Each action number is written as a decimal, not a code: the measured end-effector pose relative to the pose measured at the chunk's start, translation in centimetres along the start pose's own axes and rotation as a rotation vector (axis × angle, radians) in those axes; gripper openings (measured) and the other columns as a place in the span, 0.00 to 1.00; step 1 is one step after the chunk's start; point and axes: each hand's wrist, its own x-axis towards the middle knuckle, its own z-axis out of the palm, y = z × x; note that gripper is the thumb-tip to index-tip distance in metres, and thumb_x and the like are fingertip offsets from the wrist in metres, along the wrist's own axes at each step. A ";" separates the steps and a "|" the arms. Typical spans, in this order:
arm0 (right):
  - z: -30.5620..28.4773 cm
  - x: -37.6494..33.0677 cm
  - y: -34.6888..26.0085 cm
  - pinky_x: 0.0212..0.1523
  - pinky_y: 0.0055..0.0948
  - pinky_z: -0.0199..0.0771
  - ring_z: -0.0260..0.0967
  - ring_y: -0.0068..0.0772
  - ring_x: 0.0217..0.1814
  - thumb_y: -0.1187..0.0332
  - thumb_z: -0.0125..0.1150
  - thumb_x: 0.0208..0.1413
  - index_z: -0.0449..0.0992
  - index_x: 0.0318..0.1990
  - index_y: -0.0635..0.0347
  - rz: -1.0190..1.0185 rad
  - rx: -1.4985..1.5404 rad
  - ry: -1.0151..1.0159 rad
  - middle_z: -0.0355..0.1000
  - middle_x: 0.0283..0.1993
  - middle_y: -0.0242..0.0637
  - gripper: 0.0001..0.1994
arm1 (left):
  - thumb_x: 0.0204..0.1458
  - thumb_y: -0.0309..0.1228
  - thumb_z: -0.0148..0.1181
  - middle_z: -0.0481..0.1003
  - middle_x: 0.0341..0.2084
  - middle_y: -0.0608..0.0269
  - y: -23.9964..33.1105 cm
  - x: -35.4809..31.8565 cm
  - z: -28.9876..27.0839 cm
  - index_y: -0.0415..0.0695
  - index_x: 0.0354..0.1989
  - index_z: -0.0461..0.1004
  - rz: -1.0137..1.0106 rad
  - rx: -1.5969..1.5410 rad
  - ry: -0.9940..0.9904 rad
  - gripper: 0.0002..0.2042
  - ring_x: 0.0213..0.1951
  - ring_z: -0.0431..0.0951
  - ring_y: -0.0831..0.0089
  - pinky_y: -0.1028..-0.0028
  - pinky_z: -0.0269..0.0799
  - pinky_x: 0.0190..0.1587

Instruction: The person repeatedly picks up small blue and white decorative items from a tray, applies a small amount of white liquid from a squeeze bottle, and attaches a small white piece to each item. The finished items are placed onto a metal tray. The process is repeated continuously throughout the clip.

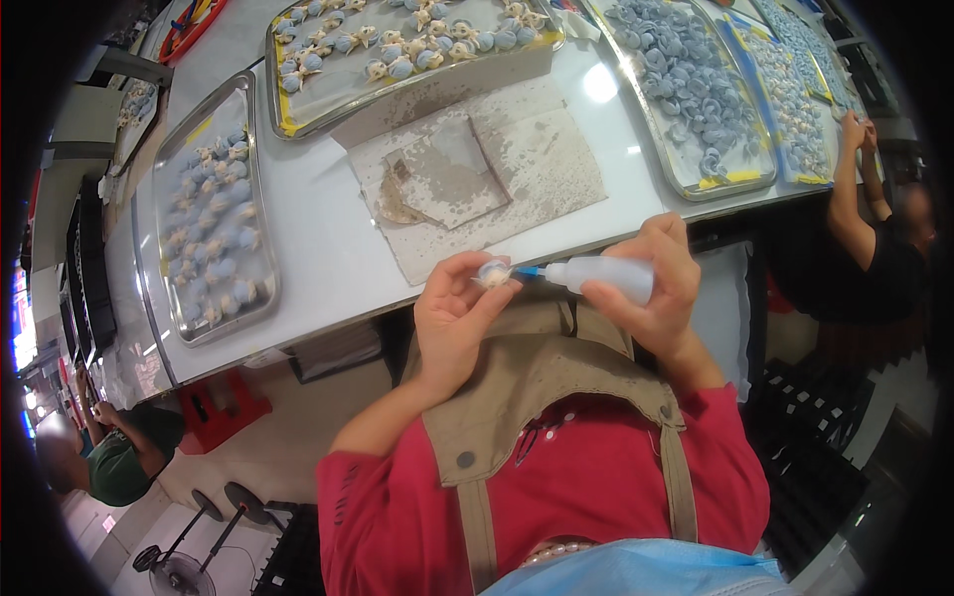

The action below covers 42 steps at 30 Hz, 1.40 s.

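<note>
Pinched between the fingertips of my left hand [447, 323] is a small toy figurine [494, 275], pale cream with a blue-grey shell-like part. My right hand [658, 278] grips a translucent white squeeze bottle [601, 273] lying sideways. Its thin blue nozzle [530, 270] points left, and the tip meets or nearly meets the figurine; I cannot tell which. Both hands are in front of my apron, near the table's front edge. Any liquid at the tip is too small to make out.
A stained cardboard sheet [556, 164] lies on the white table [318, 233]. Metal trays of similar figurines stand left [264, 238] and at the back [298, 127]. A tray [735, 164] of loose blue-grey shell pieces is at right. Co-workers sit at far right [850, 228] and lower left [129, 452].
</note>
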 end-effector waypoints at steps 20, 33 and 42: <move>3.6 1.4 3.4 0.39 0.30 0.62 0.64 0.39 0.34 0.67 0.64 0.44 0.73 0.31 0.61 0.306 0.228 0.106 0.68 0.25 0.39 0.09 | 0.50 0.22 0.56 0.72 0.43 0.51 -0.1 0.5 -0.9 0.39 0.49 0.62 -0.022 -0.020 0.015 0.17 0.38 0.76 0.69 0.78 0.71 0.41; 2.0 4.3 9.6 0.39 0.35 0.64 0.67 0.42 0.37 0.74 0.58 0.46 0.74 0.33 0.59 0.025 -0.274 0.263 0.72 0.32 0.39 0.05 | 0.50 0.21 0.56 0.72 0.43 0.49 -0.3 1.3 -0.7 0.39 0.49 0.62 -0.080 -0.065 -0.019 0.18 0.37 0.76 0.69 0.79 0.72 0.38; -3.9 4.4 15.3 0.40 0.34 0.67 0.67 0.43 0.37 0.76 0.59 0.44 0.75 0.35 0.58 0.106 -0.600 0.078 0.72 0.35 0.39 0.09 | 0.50 0.20 0.56 0.72 0.44 0.52 0.0 1.0 0.6 0.40 0.50 0.63 -0.111 -0.017 -0.085 0.18 0.37 0.76 0.70 0.79 0.71 0.40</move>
